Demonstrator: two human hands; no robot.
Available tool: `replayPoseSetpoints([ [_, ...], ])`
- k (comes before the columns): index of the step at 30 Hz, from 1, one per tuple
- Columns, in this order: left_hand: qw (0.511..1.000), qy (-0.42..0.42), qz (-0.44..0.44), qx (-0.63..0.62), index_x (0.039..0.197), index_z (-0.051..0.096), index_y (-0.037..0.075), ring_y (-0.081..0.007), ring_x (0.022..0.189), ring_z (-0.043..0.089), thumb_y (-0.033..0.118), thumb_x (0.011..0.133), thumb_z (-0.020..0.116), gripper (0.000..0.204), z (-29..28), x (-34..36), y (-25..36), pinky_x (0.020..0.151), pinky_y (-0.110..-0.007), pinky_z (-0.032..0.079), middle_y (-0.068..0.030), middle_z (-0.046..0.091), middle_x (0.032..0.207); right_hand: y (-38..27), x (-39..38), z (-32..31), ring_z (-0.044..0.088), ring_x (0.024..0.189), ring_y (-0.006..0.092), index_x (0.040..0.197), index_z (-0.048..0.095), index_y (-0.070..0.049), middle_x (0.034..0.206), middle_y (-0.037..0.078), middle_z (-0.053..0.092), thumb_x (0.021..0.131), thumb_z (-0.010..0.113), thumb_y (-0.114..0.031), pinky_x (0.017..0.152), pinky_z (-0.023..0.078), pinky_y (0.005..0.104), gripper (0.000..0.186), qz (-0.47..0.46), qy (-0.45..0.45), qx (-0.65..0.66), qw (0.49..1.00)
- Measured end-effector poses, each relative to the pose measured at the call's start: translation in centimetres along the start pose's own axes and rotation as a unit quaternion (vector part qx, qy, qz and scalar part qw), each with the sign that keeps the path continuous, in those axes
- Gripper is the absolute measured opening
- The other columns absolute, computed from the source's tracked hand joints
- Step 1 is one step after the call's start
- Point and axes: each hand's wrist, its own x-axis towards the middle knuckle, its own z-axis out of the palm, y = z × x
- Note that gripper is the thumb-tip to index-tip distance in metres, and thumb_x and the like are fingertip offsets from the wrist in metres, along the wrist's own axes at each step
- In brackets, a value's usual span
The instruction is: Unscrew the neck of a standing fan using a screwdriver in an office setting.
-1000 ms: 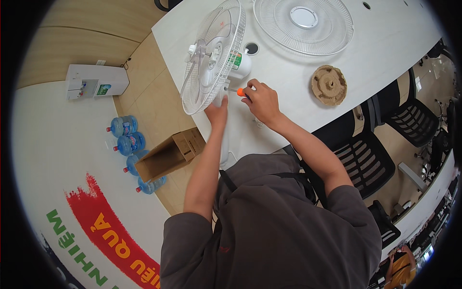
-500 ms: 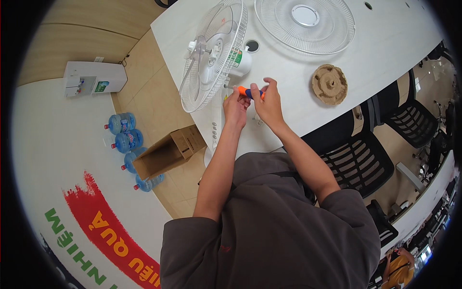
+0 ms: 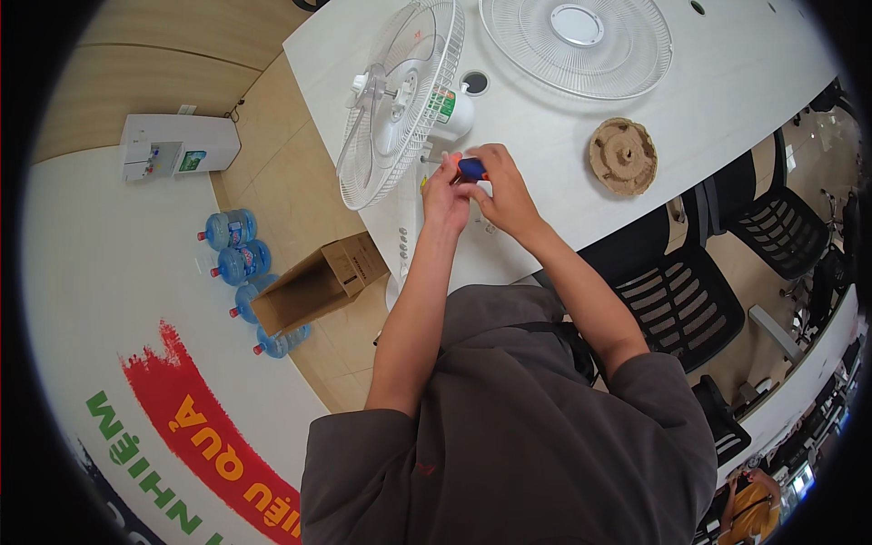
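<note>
A screwdriver (image 3: 471, 170) with a blue and orange handle points left toward the neck of a white fan (image 3: 451, 113) on the table. My right hand (image 3: 509, 195) is closed round the back of the handle. Pinched at its front end are the fingers of my left hand (image 3: 444, 197), which hide part of the tool. The screwdriver's tip is close to the fan's neck; whether it touches a screw I cannot tell. Clear blades (image 3: 366, 127) sit uncovered before the rear wire grille (image 3: 442, 68). The fan's column with buttons (image 3: 403, 245) runs toward me beside my left forearm.
A loose round grille (image 3: 636, 68) lies at the table's far side, with a brown moulded pulp piece (image 3: 623, 156) nearer. On the floor at left stand an open cardboard box (image 3: 313, 286) and several blue water bottles (image 3: 243, 262). Black chairs (image 3: 681, 304) line the table's right edge.
My right hand has shifted slightly and its fingers have closed further round the screwdriver handle, whose blue part now shows more. My left hand stays nearly in place. The fan barely differs.
</note>
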Motion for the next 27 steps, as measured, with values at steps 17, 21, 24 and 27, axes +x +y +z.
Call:
replayPoseSetpoints([
  [17, 1.000, 0.002, -0.013, -0.011, 0.119, 0.055, -0.002, -0.0201, 0.101, 0.060, 0.021, 0.103, 0.051, 0.028, 0.0, -0.5, 0.0, 0.087, -0.033, 0.052, -0.0103, 0.061, 0.105, -2.0, -0.2, 0.3, 0.062, 0.079, 0.0428, 0.114, 0.054, -0.002, 0.092, 0.022, 0.056, 0.084, 0.068, -0.010, 0.069, 0.053, 0.0442, 0.033, 0.236, 0.071, 0.008, 0.969],
  [21, 0.996, -0.006, -0.016, -0.087, 0.119, 0.056, -0.001, -0.0199, 0.100, 0.059, 0.022, 0.103, 0.051, 0.029, 0.7, -1.1, 0.0, 0.087, -0.033, 0.052, -0.0106, 0.061, 0.105, -1.7, -0.1, 1.1, 0.061, 0.076, 0.0435, 0.117, 0.054, -0.002, 0.091, 0.021, 0.055, 0.084, 0.068, -0.010, 0.066, 0.052, 0.0448, 0.037, 0.242, 0.048, 0.056, 0.968],
  [24, 0.994, -0.022, -0.032, -0.102, 0.121, 0.055, -0.001, -0.0205, 0.101, 0.060, 0.021, 0.103, 0.051, 0.029, 0.7, -1.4, 0.3, 0.088, -0.033, 0.052, -0.0111, 0.061, 0.106, -1.5, 0.1, 0.3, 0.061, 0.078, 0.0435, 0.120, 0.054, -0.003, 0.095, 0.022, 0.055, 0.083, 0.068, -0.009, 0.068, 0.052, 0.0459, 0.040, 0.140, 0.016, -0.051, 0.989],
  [27, 0.999, 0.023, -0.037, 0.005, 0.124, 0.053, -0.001, -0.0209, 0.101, 0.060, 0.019, 0.103, 0.050, 0.029, 1.7, -1.6, 0.3, 0.089, -0.033, 0.052, -0.0117, 0.061, 0.107, -1.1, 0.3, -0.7, 0.060, 0.082, 0.0431, 0.118, 0.055, -0.003, 0.100, 0.024, 0.054, 0.084, 0.067, -0.009, 0.072, 0.051, 0.0468, 0.037, 0.033, -0.024, -0.105, 0.994],
])
